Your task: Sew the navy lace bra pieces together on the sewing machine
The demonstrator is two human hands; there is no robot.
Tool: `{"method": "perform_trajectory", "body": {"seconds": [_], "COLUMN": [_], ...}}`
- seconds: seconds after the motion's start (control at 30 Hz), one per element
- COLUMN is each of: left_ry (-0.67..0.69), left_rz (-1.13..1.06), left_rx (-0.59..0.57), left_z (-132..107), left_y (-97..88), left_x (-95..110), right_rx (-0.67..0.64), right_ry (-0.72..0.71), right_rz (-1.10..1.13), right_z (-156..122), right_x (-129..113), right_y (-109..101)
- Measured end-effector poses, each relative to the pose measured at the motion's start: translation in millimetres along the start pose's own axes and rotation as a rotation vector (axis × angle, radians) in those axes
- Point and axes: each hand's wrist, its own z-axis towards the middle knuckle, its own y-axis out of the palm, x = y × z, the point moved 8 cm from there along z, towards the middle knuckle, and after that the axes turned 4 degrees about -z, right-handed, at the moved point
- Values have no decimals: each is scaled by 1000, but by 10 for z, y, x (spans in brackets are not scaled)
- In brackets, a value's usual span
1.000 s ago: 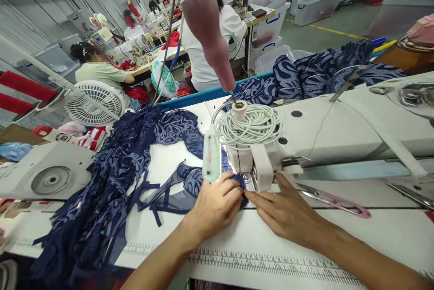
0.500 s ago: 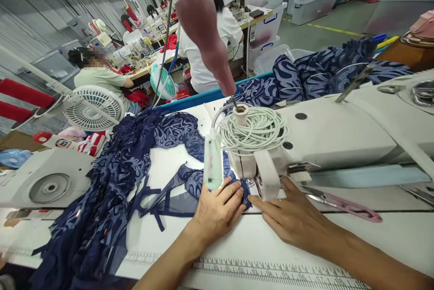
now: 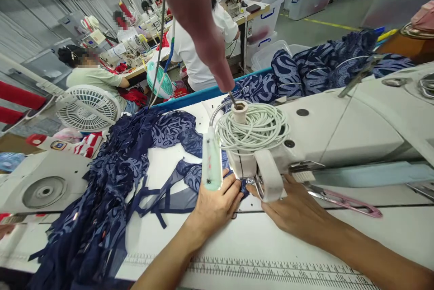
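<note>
Navy lace fabric with mesh panels and straps lies on the white sewing table, partly under the sewing machine head. My left hand rests flat on the fabric's near edge, left of the presser foot, fingers stretched forward and slightly apart. To the right of the foot, my right hand reaches in with fingers extended toward the fabric edge. A white loop-shaped part of the machine covers some of its fingers. A pale green lamp strip hangs above my left hand.
A heap of navy lace pieces spreads over the left side. Pink-handled thread snips lie at right. Pale cord is coiled on the machine, under a maroon-handled tool. Behind are bundled lace, a fan and co-workers.
The fabric edge between my hands has moved farther back under the machine head. My right hand has shifted slightly forward, with more of its fingers behind the white loop. The view has tilted slightly.
</note>
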Motion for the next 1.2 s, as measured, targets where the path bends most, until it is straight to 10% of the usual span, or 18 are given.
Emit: {"method": "perform_trajectory", "body": {"seconds": [0.73,0.9,1.2], "left_ry": [-55,-73,-348], "left_rz": [-57,-28,58], "left_rx": [-22,-45,259], "left_z": [43,-267,-861], "left_y": [48,-130,-282], "left_x": [-241,-58,292], "right_rx": [124,150,175], "right_ry": [59,15,-74], "right_rz": [-24,-35,137], "right_z": [22,47,57], "right_x": [36,25,-112], "right_y": [-109,-137,-217]}}
